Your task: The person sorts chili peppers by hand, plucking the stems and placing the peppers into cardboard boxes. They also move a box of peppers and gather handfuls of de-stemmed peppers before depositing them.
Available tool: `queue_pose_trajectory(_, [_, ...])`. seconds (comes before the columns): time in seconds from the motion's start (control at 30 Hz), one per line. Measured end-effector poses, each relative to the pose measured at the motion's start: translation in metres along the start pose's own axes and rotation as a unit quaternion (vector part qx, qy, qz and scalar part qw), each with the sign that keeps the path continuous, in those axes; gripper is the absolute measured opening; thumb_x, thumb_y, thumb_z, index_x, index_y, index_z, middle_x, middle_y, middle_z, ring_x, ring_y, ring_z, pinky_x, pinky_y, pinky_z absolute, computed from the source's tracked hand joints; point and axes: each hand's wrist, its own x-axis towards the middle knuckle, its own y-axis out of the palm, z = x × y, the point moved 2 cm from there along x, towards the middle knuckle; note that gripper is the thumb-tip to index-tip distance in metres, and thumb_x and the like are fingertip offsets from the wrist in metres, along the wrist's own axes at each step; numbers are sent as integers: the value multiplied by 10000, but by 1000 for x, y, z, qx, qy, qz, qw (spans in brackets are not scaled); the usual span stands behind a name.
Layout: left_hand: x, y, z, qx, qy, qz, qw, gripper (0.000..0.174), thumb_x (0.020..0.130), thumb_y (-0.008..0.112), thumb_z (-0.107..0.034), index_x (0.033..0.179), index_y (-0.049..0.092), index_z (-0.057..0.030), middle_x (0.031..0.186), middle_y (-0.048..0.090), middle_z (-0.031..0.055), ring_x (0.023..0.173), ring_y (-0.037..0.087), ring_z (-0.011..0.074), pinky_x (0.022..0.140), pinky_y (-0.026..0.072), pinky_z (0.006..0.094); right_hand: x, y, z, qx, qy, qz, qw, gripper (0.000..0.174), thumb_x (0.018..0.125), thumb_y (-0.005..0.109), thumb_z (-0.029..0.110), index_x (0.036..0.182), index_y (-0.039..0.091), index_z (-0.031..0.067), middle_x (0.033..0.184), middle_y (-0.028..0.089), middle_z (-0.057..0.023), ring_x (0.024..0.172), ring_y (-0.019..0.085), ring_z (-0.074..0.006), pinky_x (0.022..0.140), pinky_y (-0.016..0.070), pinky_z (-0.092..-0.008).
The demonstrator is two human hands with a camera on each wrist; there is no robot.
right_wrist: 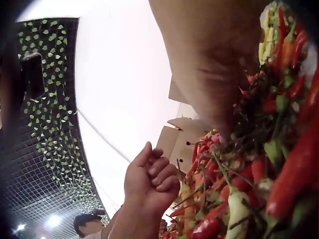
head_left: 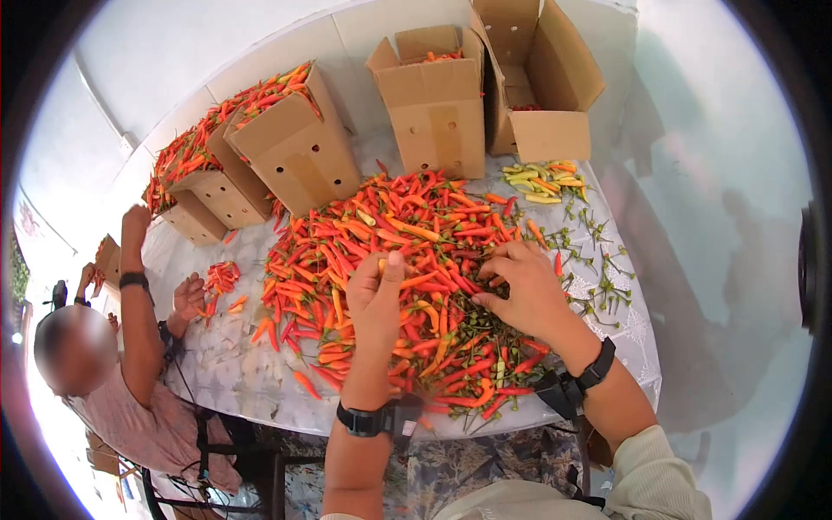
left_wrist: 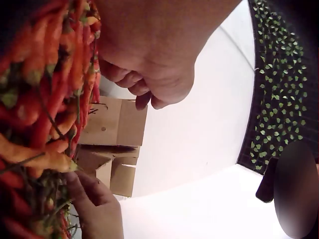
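Observation:
A large heap of red and orange chili peppers (head_left: 347, 251) covers the middle of the table, with green stems (head_left: 485, 338) mixed in on its near right side. Over the heap my left hand (head_left: 374, 299) is curled, and an orange bit of chili pepper shows between thumb and fingers. From the right wrist view, the same left hand (right_wrist: 152, 177) looks like a fist with its palm hidden. My right hand (head_left: 529, 286) reaches into the heap's right side, thumb and fingers apart, fingertips among peppers and stems. In the left wrist view its fingertips sit by an orange pepper (left_wrist: 37, 155).
Cardboard boxes (head_left: 433, 113) line the back, several filled with peppers. Yellow-green peppers (head_left: 544, 180) lie at the back right, above scattered stems (head_left: 607, 269). Another person (head_left: 130, 381) sits at the left by a small pepper pile (head_left: 222, 277). The table edge (head_left: 303, 423) is close to me.

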Motion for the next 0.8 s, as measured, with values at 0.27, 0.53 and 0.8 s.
queue_pose_trajectory(0.27, [-2,10,11,93,87,31,991,257,933,609,-228,777,579,-26,627,406,-64,552,309,19,476,261,216,2,6,-3,5,-4,11,1000,194,730,718,122,889,635,50,951,608,-114,950,552,-321,844,443,-414])
queue_pose_trajectory(0.53, [4,-12,-15,321,233,-86,914,181,914,564,-166,938,610,8,869,598,147,828,577,281,734,454,369,4,-22,-12,63,47,-39,996,585,792,708,310,1261,480,45,1221,511,-229,1154,488,-383,994,390,-423])
queue_pose_trajectory(0.8, [60,-88,-9,534,264,-112,795,263,820,594,-88,1077,650,-71,1210,546,199,1109,519,372,942,420,433,-40,-54,68,29,-43,218,975,954,673,783,440,1437,312,117,1426,256,-294,1328,253,-481,1061,297,-530])
